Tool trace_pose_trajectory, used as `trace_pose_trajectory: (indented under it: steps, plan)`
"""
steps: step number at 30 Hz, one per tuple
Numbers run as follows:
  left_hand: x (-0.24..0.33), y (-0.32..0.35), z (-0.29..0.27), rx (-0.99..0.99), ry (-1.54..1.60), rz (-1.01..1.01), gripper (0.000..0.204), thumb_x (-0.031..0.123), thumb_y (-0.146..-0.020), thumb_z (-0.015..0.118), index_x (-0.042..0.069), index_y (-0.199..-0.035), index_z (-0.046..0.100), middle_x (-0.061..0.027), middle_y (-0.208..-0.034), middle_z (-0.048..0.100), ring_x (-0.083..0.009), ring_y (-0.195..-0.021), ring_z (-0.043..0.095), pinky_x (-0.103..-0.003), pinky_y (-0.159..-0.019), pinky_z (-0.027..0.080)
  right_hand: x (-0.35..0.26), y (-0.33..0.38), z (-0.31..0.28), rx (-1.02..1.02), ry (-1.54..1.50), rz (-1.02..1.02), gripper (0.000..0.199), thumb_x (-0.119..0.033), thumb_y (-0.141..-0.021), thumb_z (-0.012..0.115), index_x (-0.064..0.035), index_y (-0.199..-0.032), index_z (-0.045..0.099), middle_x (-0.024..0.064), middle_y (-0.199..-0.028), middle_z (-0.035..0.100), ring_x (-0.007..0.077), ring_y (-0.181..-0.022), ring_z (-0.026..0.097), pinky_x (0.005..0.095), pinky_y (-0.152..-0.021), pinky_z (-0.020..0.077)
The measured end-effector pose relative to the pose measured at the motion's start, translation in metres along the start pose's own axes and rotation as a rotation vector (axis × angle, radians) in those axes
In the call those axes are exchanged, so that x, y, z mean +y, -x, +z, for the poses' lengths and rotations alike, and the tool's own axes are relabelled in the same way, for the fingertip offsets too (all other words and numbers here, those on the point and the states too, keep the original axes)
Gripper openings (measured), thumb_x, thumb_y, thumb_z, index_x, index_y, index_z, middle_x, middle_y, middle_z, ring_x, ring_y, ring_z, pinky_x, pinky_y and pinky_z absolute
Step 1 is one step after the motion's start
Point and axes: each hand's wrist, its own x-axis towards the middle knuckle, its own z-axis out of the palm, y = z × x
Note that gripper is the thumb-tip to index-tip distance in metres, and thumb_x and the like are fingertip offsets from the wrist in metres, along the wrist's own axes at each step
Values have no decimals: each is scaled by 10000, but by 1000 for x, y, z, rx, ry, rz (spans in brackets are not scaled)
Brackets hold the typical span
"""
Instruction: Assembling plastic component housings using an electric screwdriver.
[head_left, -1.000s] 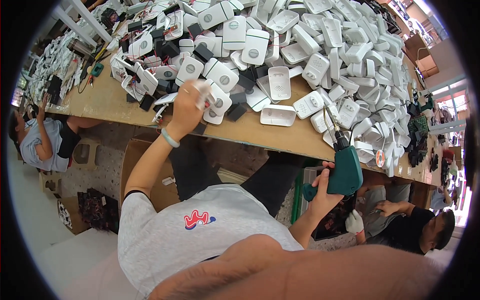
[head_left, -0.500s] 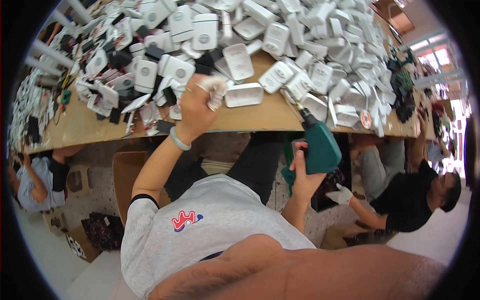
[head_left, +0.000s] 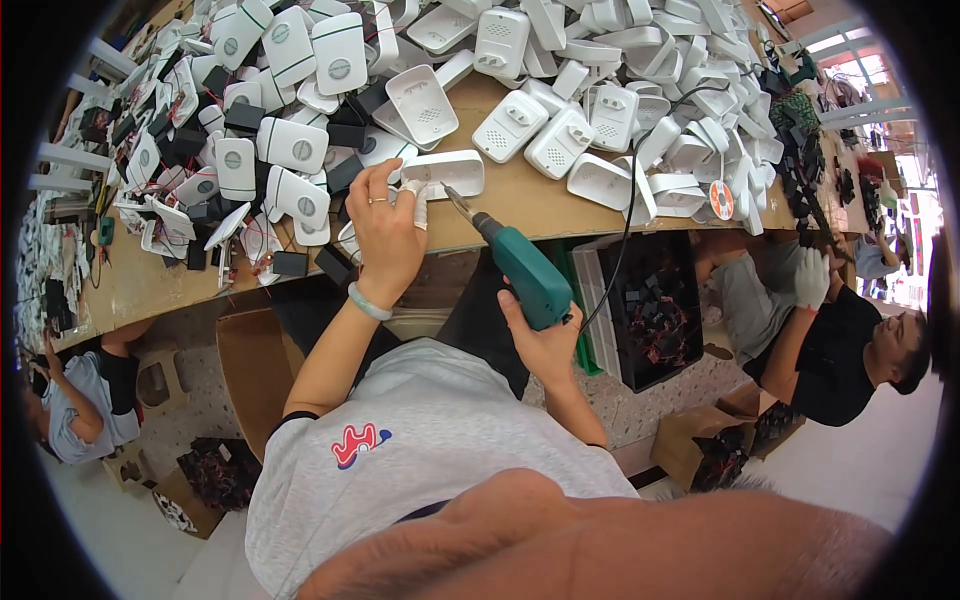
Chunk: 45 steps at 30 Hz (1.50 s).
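Note:
My left hand (head_left: 388, 240), with a ring and white wrapping on its fingers, grips the left end of a shallow white plastic casing (head_left: 465, 172). The casing lies open side toward me near the table edge. In my right hand (head_left: 545, 345) is a green pistol-shaped soldering gun (head_left: 533, 275) with a black cord. Its metal tip points at the casing's front wall; whether they touch I cannot tell. White casings with round speaker holes, such as one nearby casing (head_left: 510, 127), lie just beyond.
White covers (head_left: 297, 145), black blocks and red wires are heaped to the left. More casings (head_left: 690, 150) pile up at right, near an orange-labelled spool (head_left: 721, 200). Below the table edge stands a black crate (head_left: 655, 310) of wired parts. A gloved co-worker (head_left: 835, 350) sits at right.
The soldering gun has swung left and down to the casing, from the right. My left hand has moved lower and its fingers have come to the casing's end.

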Motion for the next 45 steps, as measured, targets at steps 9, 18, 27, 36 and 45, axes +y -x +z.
trace_pose_trajectory:
  steps: [9,18,27,36,45]
  plan:
    - [-3,-7,3,-22,-55,-85,117,66,-737,720,12,-840,702,-86,-1167,557,-315,-1041,469,-430,-870,362,1,-21,20,-39,91,-147,188,-99,-822,755,18,-920,646,111,-826,635,227,-694,613,307,-648,485]
    - [-9,-6,13,38,-35,-53,157,84,-747,719,19,-888,693,-79,-1123,597,-298,-1018,523,-419,-845,379,-1,-29,25,-47,115,-170,186,-98,-827,752,18,-918,639,116,-820,633,238,-693,616,311,-649,487]
    - [-12,-4,14,-2,-68,-33,171,73,-727,701,11,-884,677,-87,-1126,592,-294,-1036,516,-422,-864,363,-1,-30,29,-67,143,-156,189,-108,-836,749,10,-928,634,117,-813,628,241,-687,610,313,-648,482]
    - [-10,-5,14,-23,-95,-30,196,58,-703,690,-3,-888,667,-92,-1154,576,-290,-1055,506,-420,-876,351,-1,-33,25,-93,189,-123,196,-142,-846,743,4,-911,628,125,-793,618,253,-666,601,318,-638,476]
    - [-8,-6,14,-17,-110,-15,213,44,-696,684,-8,-901,662,-101,-1155,572,-290,-1066,503,-423,-884,345,-5,-32,24,-88,199,-119,207,-150,-845,748,4,-899,621,126,-776,603,258,-653,588,326,-624,468]
